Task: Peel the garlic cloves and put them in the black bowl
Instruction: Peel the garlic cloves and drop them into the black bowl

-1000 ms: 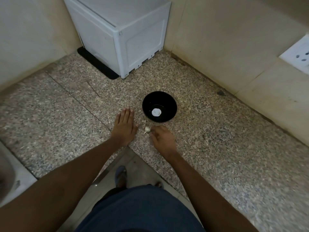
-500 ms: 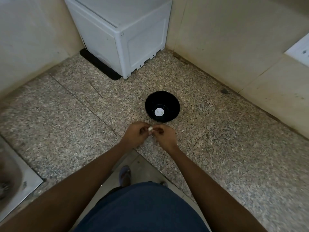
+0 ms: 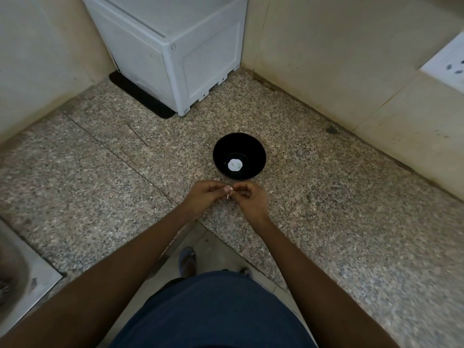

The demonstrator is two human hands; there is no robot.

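Note:
A black bowl [image 3: 251, 146] stands on the speckled granite counter, with a small white thing [image 3: 235, 165] lying on its bottom. Just in front of the bowl my left hand [image 3: 204, 198] and my right hand [image 3: 249, 199] meet fingertip to fingertip. Between them they pinch a small pale garlic clove [image 3: 229, 190], which is mostly hidden by the fingers. A thin strip of skin hangs down from the clove.
A white box-shaped appliance [image 3: 175, 54] on a black mat fills the back corner. Tiled walls close the counter at the left and right, with a white socket plate [image 3: 449, 64] at the far right. A steel sink [image 3: 22, 277] lies at the lower left. The counter's front edge is notched below my hands.
One second ago my left hand lay flat on the counter and the right reached the clove there. Both hands have since lifted it and now pinch it together.

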